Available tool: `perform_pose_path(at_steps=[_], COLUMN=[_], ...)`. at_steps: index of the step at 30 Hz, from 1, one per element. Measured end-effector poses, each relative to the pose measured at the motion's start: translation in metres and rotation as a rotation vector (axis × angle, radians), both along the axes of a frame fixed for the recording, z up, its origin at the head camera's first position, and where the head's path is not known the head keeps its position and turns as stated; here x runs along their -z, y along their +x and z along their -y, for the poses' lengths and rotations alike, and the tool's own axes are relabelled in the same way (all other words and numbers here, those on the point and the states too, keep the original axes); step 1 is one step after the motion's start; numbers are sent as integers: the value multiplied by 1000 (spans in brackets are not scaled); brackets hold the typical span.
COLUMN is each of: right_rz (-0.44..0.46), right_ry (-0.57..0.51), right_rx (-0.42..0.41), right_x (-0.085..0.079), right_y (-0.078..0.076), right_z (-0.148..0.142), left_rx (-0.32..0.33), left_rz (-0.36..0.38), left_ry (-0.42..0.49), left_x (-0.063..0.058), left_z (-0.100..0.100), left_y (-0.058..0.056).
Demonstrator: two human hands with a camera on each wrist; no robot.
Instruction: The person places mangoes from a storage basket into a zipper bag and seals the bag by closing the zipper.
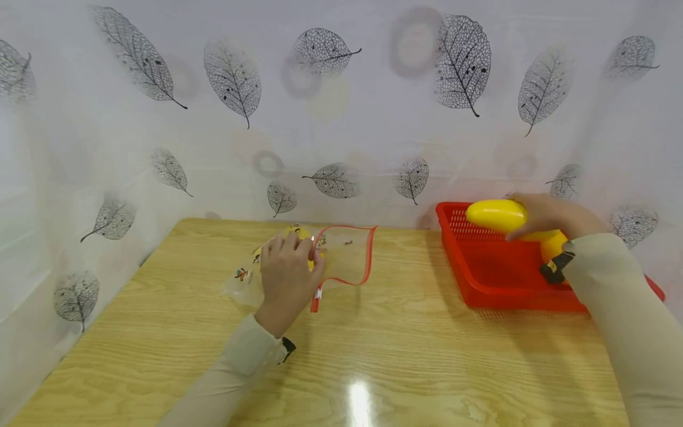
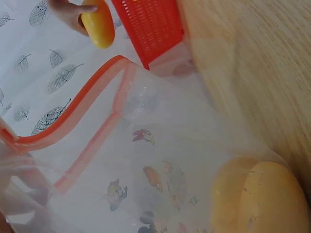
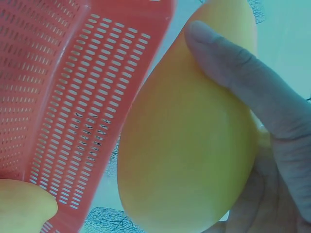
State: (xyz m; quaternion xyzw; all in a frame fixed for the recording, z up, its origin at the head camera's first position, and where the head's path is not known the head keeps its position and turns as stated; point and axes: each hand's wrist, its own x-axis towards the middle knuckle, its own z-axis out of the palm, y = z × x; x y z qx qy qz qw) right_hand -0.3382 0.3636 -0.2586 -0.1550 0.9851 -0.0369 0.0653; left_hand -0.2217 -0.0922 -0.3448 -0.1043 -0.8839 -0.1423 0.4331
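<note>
My left hand [image 1: 290,270] grips a clear zip bag [image 1: 347,264] with a red-edged mouth and small printed cartoon figures. The bag's mouth gapes to the right, toward the basket. Inside it lie yellow mangoes [image 2: 274,199], seen through the plastic. My right hand [image 1: 560,214] holds a smooth yellow mango [image 1: 493,214] above the red basket [image 1: 453,252], thumb across one side in the right wrist view. Another mango [image 1: 554,244] is in the basket, partly hidden behind my right wrist.
A light wood-grain table [image 1: 405,350] lies under everything. White sheeting with a leaf print [image 1: 341,142] hangs along the back and left sides. The slotted basket stands at the table's right.
</note>
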Motion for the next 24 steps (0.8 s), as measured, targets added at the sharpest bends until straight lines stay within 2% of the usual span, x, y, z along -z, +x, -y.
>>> perform_pose_path(at_steps=[7, 19, 24], right_rz=[-40, -130, -128], right_ry=[1, -20, -22], right_rx=[25, -3, 10], right_x=[-5, -14, -18], right_y=[4, 15, 18], right_z=[3, 20, 26], left_rx=[-2, -5, -6], left_rz=[1, -5, -8], left_ry=[2, 3, 0], left_x=[1, 1, 2], left_z=[0, 0, 0], left_y=[-1, -1, -2])
